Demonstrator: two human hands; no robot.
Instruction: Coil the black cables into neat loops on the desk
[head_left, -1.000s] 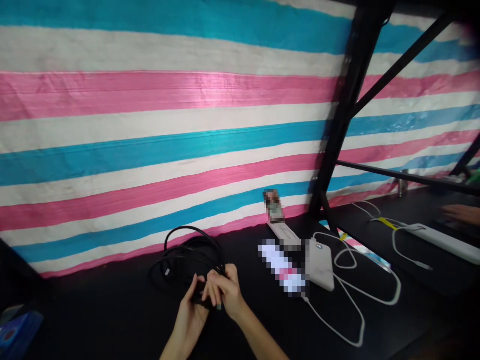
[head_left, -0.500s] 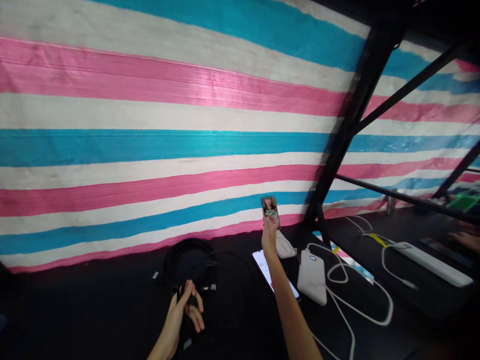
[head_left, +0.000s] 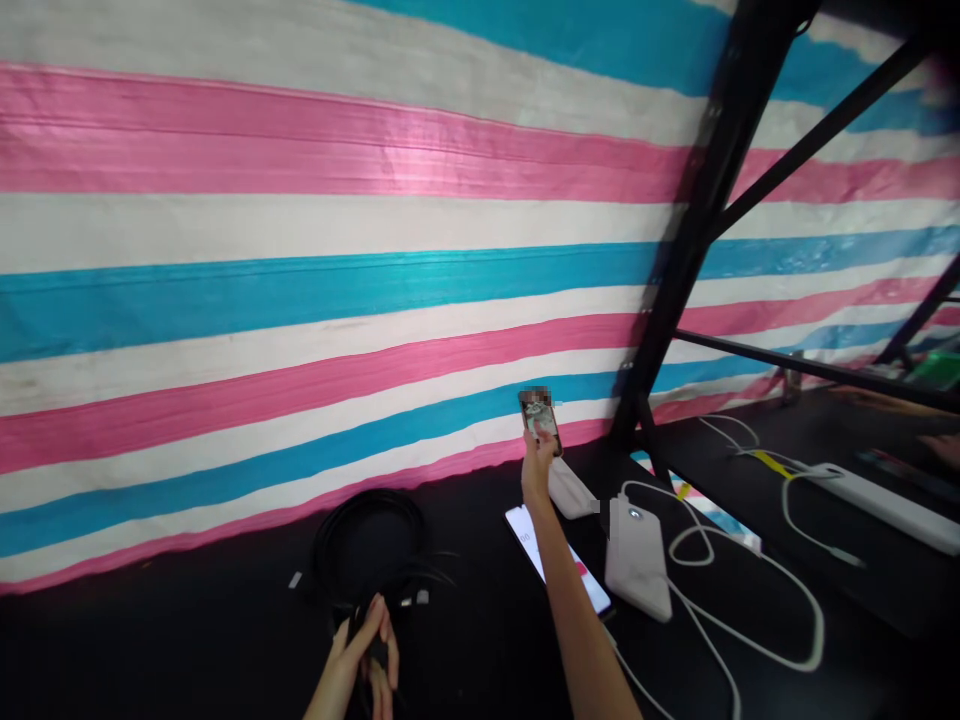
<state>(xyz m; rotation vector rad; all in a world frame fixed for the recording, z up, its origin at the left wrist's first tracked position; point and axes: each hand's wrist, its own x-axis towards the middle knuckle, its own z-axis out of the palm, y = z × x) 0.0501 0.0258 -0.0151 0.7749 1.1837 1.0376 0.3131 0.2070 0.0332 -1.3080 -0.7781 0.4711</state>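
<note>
My right hand (head_left: 538, 468) is closed around the lower part of a smartphone (head_left: 537, 408) with a lit picture on its screen, and the thumb lies over the glass. The phone is upright in front of the striped sheet. At the lower left, my left hand (head_left: 366, 650) has its fingers wrapped about part of a black cable; much of that part is hidden in the palm. Beyond this hand, the rest of the black cable (head_left: 321, 545) lies in a loose coil. Small light-coloured plug ends (head_left: 422, 597) show beside the fingers.
A second phone (head_left: 592, 583) with a bright screen lies under my right forearm. White power banks (head_left: 637, 565) with white cables stand to its right. A long white power strip (head_left: 885, 505) lies farther right. Black metal frame bars (head_left: 679, 270) rise before the striped sheet (head_left: 300, 290). Another person's hand (head_left: 943, 447) shows far right.
The view has shifted slightly. My left hand sits a little lower in the picture, still closed on the cable. The right thumb has moved slightly up the phone's screen.
</note>
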